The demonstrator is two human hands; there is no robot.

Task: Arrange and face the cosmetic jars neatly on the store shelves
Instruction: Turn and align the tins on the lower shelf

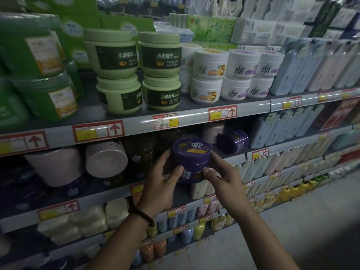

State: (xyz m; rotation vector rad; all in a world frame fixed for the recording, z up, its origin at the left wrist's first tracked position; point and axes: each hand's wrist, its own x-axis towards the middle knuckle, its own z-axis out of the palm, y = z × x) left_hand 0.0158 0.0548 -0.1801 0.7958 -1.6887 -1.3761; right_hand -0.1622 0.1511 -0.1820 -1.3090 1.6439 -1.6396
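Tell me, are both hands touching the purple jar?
Touching. The head view shows the left hand and right hand gripping opposite sides of the purple jar, thumbs pressed on its front.

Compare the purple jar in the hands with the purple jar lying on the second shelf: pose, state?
The held purple jar sits between the left hand and right hand, lid tilted toward the camera; the shelved purple jar lies on its side, untouched.
The held jar is in front of the shelf edge; the shelved one is further back, in shadow.
Both are dark purple with purple lids.
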